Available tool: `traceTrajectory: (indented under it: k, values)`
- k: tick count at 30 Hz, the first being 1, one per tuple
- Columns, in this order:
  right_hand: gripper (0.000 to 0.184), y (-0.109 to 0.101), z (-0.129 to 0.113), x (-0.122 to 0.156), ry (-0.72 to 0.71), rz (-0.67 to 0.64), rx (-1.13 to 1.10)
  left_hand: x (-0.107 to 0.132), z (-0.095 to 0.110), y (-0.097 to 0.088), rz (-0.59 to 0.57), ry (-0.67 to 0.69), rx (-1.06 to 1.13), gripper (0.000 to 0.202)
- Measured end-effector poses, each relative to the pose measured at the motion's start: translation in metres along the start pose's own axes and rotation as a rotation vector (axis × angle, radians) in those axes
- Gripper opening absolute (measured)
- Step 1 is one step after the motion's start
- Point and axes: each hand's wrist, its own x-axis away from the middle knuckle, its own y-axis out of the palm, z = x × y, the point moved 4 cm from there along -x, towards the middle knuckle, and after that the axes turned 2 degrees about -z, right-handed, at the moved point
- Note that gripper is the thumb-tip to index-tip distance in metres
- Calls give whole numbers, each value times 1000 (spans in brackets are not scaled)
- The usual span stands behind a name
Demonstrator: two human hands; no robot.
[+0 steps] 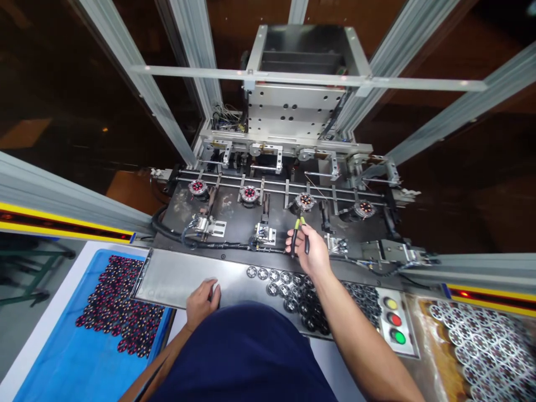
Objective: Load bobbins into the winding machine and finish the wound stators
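My right hand point(312, 248) is closed around pliers point(296, 231) with black and yellow-green grips. The tool's head reaches the third round part point(305, 201) from the left, which sits in its holder on the machine bed; its jaws are too small to make out. Over the front edge of the steel shelf point(184, 276) rests my left hand point(203, 304), fingers loosely bent, thumb apart, nothing visible in it. Further round parts with red or orange centres sit in the other holders, among them one at the far left point(198, 188) and one at the right point(364, 209).
Many black and silver round parts point(299, 296) lie on the shelf, partly behind my right forearm. A blue tray point(54, 340) of finished-looking discs stands left. Yellow, red and green buttons point(394, 319) are at right, beside a bag of silver rings point(481, 346). Yellow sensor bars point(67, 223) flank the machine.
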Motion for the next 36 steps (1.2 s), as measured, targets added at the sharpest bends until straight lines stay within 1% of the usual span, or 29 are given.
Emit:
traceTrajectory:
  k: [14, 18, 20, 21, 23, 24, 26, 27, 28, 30, 32, 34, 36]
  values:
    - [24, -1, -1, -4, 37, -16, -76, 2, -3, 3, -4, -5, 2, 16]
    - [22, 7, -3, -4, 28, -25, -99, 2, -2, 3, -5, -6, 2, 17]
    - [22, 13, -7, 8, 32, -55, -106, 2, -2, 3, -3, -5, 0, 18]
    - [22, 16, -10, 18, 42, -79, -105, 2, -2, 3, -3, -5, -2, 18]
    - [25, 18, -18, 46, 97, -181, -80, 3, -2, 3, -5, -2, -3, 18]
    - [29, 15, -25, 62, 125, -244, -55, 3, -3, 3, -7, -2, -4, 18]
    - [40, 3, -42, 91, 146, -364, 18, 4, -4, 4, -8, -2, -4, 18]
    - [45, -8, -53, 100, 120, -379, 55, 4, -4, 4, -7, -2, -4, 18]
    - [47, -20, -65, 104, 75, -358, 88, 5, -5, 5, -7, -2, -4, 18]
    - [44, -50, -85, 101, -25, -222, 130, 6, -5, 5, -6, -1, -4, 18]
    - [33, -80, -95, 85, -56, -56, 146, 7, -5, 5, -4, -2, -4, 19]
    - [25, -105, -95, 65, -24, 65, 144, 7, -5, 4, -1, 0, -6, 19]
    - [22, -123, -88, 46, 6, 124, 131, 7, -4, 4, 0, 6, -8, 20]
